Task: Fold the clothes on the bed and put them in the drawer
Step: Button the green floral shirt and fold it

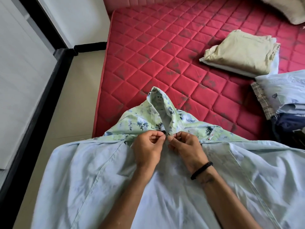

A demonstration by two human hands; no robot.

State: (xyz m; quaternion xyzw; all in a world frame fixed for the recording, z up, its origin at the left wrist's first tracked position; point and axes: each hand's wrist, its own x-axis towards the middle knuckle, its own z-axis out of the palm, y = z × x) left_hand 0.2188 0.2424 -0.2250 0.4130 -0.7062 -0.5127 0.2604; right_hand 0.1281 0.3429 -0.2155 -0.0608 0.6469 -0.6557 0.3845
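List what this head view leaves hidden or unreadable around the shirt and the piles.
- Floral shirt: its lower part runs out of the bottom edge.
- Button: covered by the left hand and right hand, so fastened or not is unclear.
- Mixed clothes stack: cut by the right edge.
- Pillow: cut by the top corner.
- Drawer: not in view.
- Beige folded pile: garment type unclear.

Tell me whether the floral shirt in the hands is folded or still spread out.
Spread out, not folded. The floral shirt lies open with its collar standing up, while the left hand and right hand pinch its front edges together below the collar.
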